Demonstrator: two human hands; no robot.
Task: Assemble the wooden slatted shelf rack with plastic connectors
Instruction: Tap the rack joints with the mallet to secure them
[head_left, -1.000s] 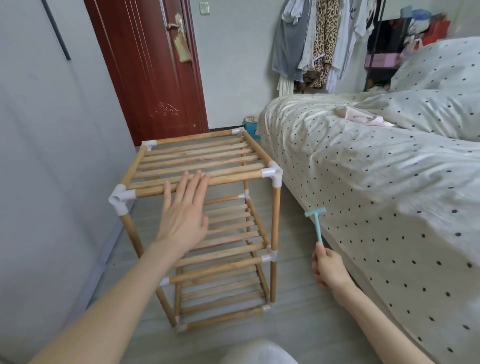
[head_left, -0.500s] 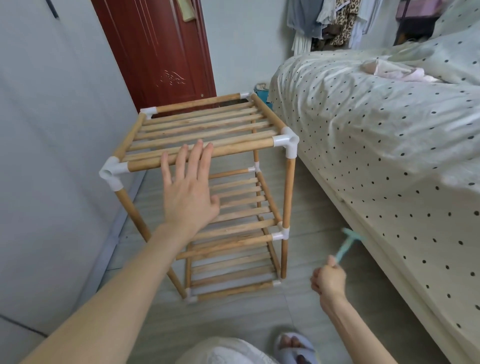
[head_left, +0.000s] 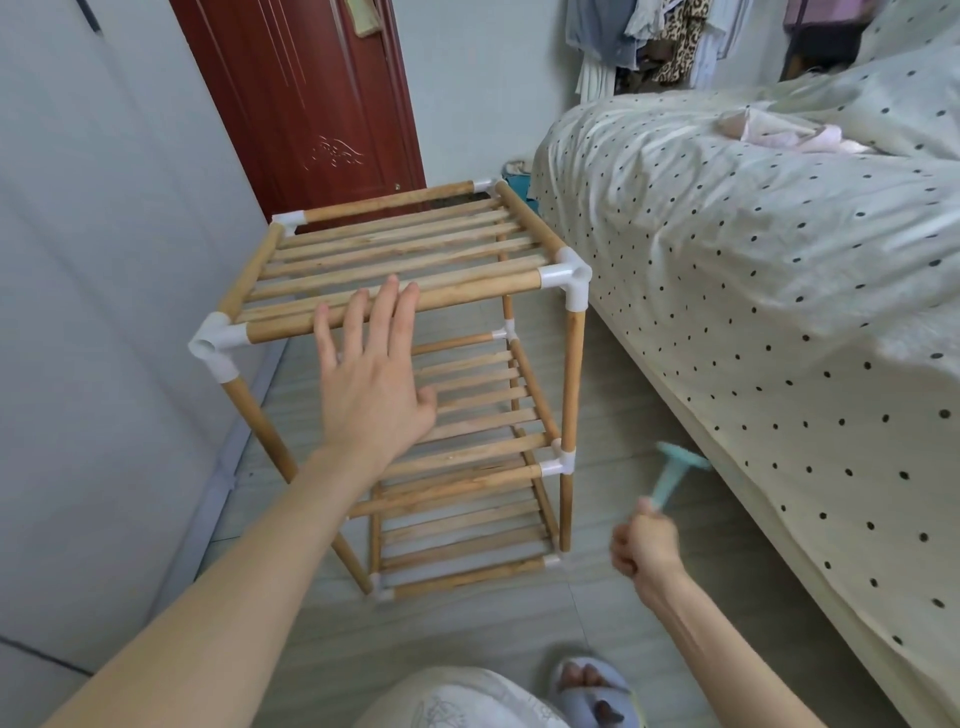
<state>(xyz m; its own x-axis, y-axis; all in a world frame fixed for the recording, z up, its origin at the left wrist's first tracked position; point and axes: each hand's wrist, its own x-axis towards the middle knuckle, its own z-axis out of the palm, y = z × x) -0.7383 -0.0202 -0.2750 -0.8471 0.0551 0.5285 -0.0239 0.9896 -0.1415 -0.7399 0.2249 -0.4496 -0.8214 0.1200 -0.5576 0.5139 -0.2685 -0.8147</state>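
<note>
Three slatted tiers of the wooden shelf rack with white plastic connectors (head_left: 415, 322) stand between wall and bed. I see my left hand (head_left: 371, 384), fingers straight, nearest, before its front top rail, which runs left-right. My right hand (head_left: 644, 545) grips a small teal plastic mallet (head_left: 672, 475).

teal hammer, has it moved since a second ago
Yes. The teal hammer in the right hand has tipped toward the bed and dropped: earlier its head stood level with the rack's middle shelf, now it sits level with the lower connector.
</note>
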